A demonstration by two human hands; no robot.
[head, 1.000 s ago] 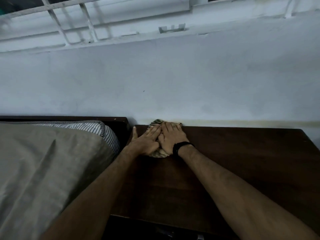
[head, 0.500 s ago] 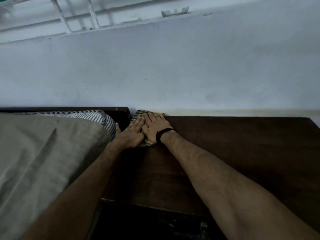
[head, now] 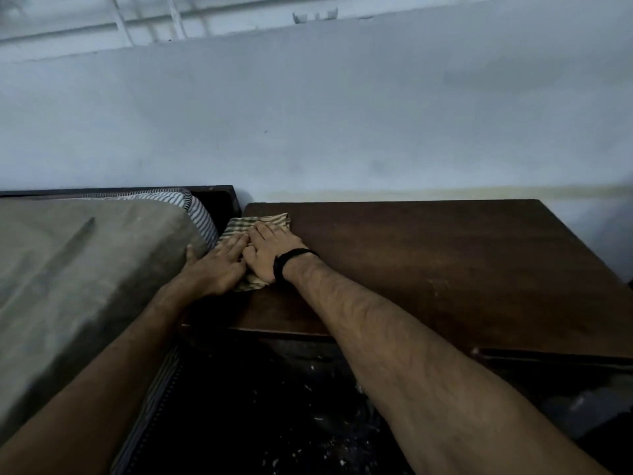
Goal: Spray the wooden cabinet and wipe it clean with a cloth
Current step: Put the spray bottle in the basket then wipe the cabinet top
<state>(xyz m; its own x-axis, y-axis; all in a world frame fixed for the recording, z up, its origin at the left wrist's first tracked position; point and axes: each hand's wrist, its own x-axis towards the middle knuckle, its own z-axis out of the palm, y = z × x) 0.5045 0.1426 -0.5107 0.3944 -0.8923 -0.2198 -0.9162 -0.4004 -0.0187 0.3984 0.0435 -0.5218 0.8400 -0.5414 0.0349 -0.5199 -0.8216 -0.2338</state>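
Both hands lie flat, side by side, on a striped cloth (head: 255, 225) at the far left corner of the cabinet (head: 428, 265), close to the wall (head: 342, 125). The left hand (head: 217, 264) has its fingers straight and spread over the cloth's left part, its thumb against the mattress (head: 85, 269) that stands just beside the cabinet. The right hand (head: 270, 246), a black band (head: 291, 260) on its wrist, presses the right part with straight fingers. Neither hand grips; the open palms push down, likely so that the weight spreads over the whole cloth and it rubs the wood evenly. Two hands together probably give more pressure in a corner that is a long reach away. The step in hand looks like wiping; no spray bottle is in view. Most of the cabinet top to the right lies bare and dark, and whether it is already wiped cannot be told.
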